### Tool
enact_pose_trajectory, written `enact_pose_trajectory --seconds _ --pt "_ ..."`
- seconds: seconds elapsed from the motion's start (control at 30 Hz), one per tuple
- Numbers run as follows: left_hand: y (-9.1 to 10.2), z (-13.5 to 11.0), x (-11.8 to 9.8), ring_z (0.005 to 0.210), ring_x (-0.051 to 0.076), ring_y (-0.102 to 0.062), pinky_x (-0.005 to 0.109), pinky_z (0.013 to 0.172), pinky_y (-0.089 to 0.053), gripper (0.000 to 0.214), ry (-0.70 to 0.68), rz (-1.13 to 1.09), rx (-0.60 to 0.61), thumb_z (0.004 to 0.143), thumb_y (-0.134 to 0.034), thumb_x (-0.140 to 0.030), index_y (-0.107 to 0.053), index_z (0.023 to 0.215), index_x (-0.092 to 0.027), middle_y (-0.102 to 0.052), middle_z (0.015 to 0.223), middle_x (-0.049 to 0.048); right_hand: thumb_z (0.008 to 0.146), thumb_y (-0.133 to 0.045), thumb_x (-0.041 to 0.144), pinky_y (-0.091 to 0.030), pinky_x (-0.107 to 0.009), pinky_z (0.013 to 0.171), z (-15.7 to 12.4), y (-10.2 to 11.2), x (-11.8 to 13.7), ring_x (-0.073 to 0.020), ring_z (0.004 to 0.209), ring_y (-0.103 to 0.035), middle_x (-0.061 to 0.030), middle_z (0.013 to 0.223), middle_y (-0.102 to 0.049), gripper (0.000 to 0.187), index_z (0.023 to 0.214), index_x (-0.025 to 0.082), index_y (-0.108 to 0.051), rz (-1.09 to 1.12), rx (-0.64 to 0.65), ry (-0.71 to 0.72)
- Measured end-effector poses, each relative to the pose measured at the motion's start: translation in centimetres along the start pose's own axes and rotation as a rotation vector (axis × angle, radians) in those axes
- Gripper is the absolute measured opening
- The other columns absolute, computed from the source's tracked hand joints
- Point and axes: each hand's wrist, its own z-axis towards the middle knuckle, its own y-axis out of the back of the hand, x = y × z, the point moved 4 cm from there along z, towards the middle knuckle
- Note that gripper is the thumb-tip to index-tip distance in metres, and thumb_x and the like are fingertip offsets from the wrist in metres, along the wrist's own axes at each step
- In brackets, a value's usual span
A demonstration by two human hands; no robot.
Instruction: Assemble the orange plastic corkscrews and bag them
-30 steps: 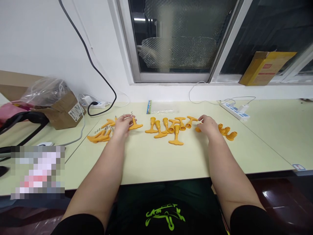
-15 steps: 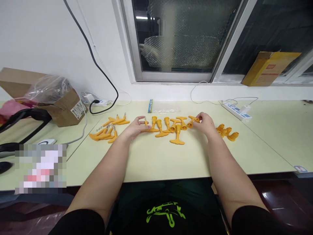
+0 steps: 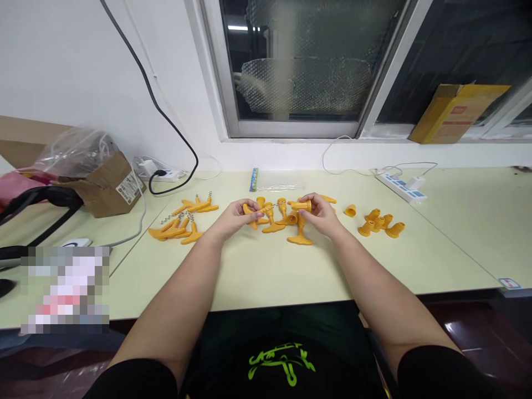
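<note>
My left hand [image 3: 236, 216] is closed on a yellow T-handled corkscrew [image 3: 251, 211] whose metal screw points right. My right hand [image 3: 320, 213] is closed on a small yellow cone-shaped cap [image 3: 302, 206], held just to the right of the screw's tip. Both hands hover above the pale table [image 3: 266, 266], over a cluster of assembled yellow pieces [image 3: 300, 233] standing on their handles. A pile of uncapped corkscrews [image 3: 180, 224] lies left of my left hand. Several loose yellow caps [image 3: 377, 223] lie to the right of my right hand.
A cardboard box with a plastic bag [image 3: 97, 174] stands at the left, beside a black cable and charger [image 3: 160, 176]. A white power strip [image 3: 401, 187] lies at the back right. A yellow carton [image 3: 453, 113] rests on the window sill. A clear packet [image 3: 274, 182] lies behind the pieces.
My left hand carried a corkscrew from the left pile to the centre. My right hand took a cap from the right and brought it in towards the screw.
</note>
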Motion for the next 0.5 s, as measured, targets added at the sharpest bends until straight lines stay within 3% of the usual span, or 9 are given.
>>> enact_pose_trajectory --seconds 0.2,0.3,0.4,0.5 --pt "-0.9 0.0 0.7 0.083 0.018 -0.07 0.028 0.072 -0.053 0.042 0.058 -0.009 0.067 0.068 -0.09 -0.041 -0.065 0.091 -0.017 -0.07 0.084 0.0026 0.086 -0.073 0.036 -0.054 -0.038 0.09 -0.1 -1.0 0.0 -0.0228 0.103 -0.065 -0.0064 0.111 -0.065 0.026 0.108 0.024 -0.063 0.11 0.081 0.026" --pt "-1.6 0.1 1.0 0.083 0.019 -0.071 0.029 0.072 -0.053 0.048 0.053 -0.004 0.093 0.072 -0.088 -0.042 -0.066 0.106 -0.017 -0.069 0.084 0.0021 0.085 -0.073 0.034 -0.053 -0.041 0.095 -0.3 -2.0 0.5 -0.0239 0.106 -0.065 -0.007 0.112 -0.066 0.024 0.106 0.024 -0.066 0.065 0.141 0.064" --pt "-2.3 0.4 1.7 0.073 0.015 -0.067 0.027 0.068 -0.051 0.065 0.069 -0.073 0.047 0.076 -0.086 -0.044 -0.057 0.128 -0.019 -0.069 0.084 0.0008 0.086 -0.073 0.033 -0.052 -0.043 0.097 -0.5 -2.9 1.3 -0.0253 0.109 -0.064 -0.0073 0.112 -0.067 0.02 0.104 0.024 -0.068 -0.022 0.171 0.144" --pt "-3.0 0.7 2.3 0.064 0.01 -0.061 0.026 0.066 -0.05 0.067 0.116 -0.168 -0.03 0.077 -0.084 -0.047 -0.052 0.128 -0.018 -0.068 0.084 0.0005 0.085 -0.075 0.034 -0.052 -0.043 0.095 -0.7 -3.4 1.8 -0.0268 0.108 -0.065 -0.0073 0.111 -0.069 0.02 0.102 0.025 -0.071 -0.132 0.144 0.153"
